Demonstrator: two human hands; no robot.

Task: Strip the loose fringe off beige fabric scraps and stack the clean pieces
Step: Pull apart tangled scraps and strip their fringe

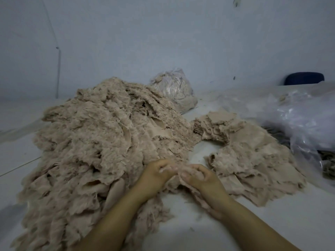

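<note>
I hold one beige scrap [178,175] pinched between my left hand [156,175] and right hand [201,180], near the front edge of the surface [262,223]. Pulling too hard could tear the cloth, and loose fringe may drift onto the clean stack [253,156].

A pale surface [190,232] is carrying a large heap of fringed beige scraps [94,142] spreading across the frame's left and centre. Flatter beige pieces [253,160] are lying centre right, while a stuffed clear bag [174,91] is sitting behind and crumpled plastic sheeting [299,120] is lying at right.
</note>
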